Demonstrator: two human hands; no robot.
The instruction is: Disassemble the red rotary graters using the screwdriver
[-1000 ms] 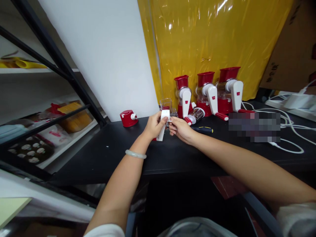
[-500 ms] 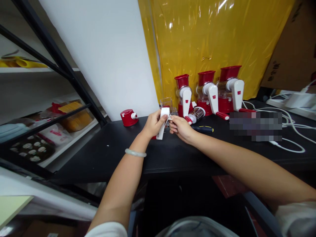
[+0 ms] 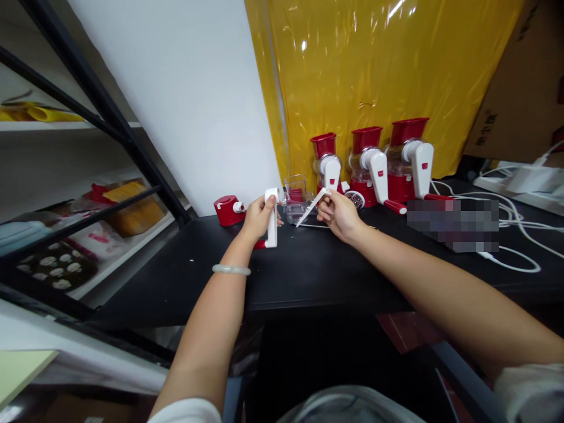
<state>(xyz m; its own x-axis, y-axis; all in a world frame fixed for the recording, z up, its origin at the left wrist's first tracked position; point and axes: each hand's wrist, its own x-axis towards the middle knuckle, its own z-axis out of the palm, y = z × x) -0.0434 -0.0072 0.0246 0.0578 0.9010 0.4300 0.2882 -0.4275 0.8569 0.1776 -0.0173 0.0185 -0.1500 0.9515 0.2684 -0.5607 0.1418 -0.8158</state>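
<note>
My left hand is closed around the top of a white crank handle, whose red grip points left at its lower end. In my right hand a thin, flat white strip is pinched near its upper end and slants down to the left. It looks like the cover of the crank handle, apart from it now. Behind and between the hands stands a clear plastic grater housing. A red grater base with a white knob sits left of my left hand. A metal grating drum lies behind my right hand, partly hidden.
Three assembled red and white rotary graters stand in a row against the yellow plastic sheet. White cables and a blurred-out object lie on the black table at right. A black-framed shelf borders the left side.
My hands have drawn apart: the left moved left with the crank handle, the right moved right and up with the white strip. The strip has come away from the handle.
</note>
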